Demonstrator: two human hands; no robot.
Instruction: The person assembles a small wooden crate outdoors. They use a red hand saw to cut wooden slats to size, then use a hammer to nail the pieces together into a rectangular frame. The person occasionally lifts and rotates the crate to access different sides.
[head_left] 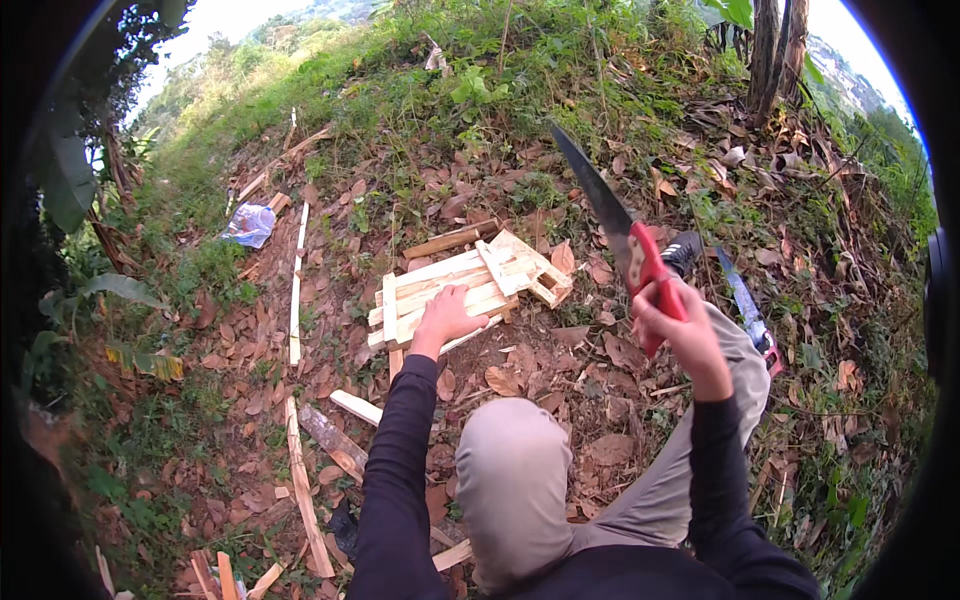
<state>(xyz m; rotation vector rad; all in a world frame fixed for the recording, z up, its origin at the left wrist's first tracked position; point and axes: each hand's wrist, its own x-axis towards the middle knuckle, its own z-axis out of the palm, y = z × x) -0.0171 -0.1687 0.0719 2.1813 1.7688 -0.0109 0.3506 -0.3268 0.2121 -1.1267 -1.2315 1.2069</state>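
My right hand (683, 325) is closed around the red handle of a hand saw (603, 196). The dark blade is raised and points up and to the left, clear of the wood. My left hand (447, 318) lies with its fingers stretched over the near side of a small stack of pale wooden slats (425, 290) on the ground. Short crosspieces lie across the slats at the left end and near the right. A box-like wooden piece (545, 280) adjoins the slats' right end.
A second saw (742, 296) lies right of my shoe (683, 252). Long thin wood strips (297, 285) run along the left, near a plastic bag (249, 225). Offcuts (228, 576) lie at the lower left. Dry leaves and weeds cover the sloping ground; tree trunks (777, 55) stand upper right.
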